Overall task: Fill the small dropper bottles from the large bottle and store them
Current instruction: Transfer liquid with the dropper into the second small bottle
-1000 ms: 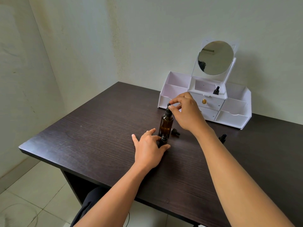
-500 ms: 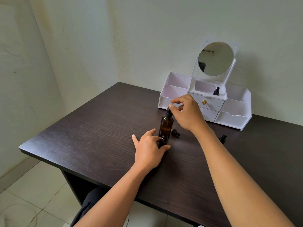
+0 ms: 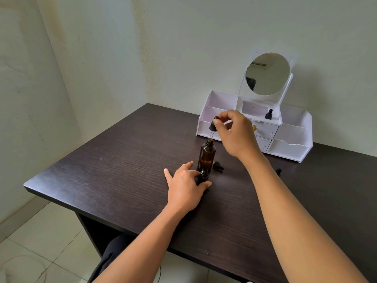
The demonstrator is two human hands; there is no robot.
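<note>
Right hand (image 3: 234, 133): I pinched the dropper (image 3: 213, 127) by its bulb, its tube tip just in the mouth of the big bottle (image 3: 206, 157). Left hand (image 3: 184, 183): I closed thumb and fingers round the small bottle (image 3: 203, 176), uncapped, upright on the desk (image 3: 122, 170) before the big one. Loose cap (image 3: 218, 166): beside them. Organizer (image 3: 289, 139): one capped bottle (image 3: 268, 114) in its top tray.

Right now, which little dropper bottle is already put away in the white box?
The small dropper bottle under the mirror; the others are on the table.
</note>
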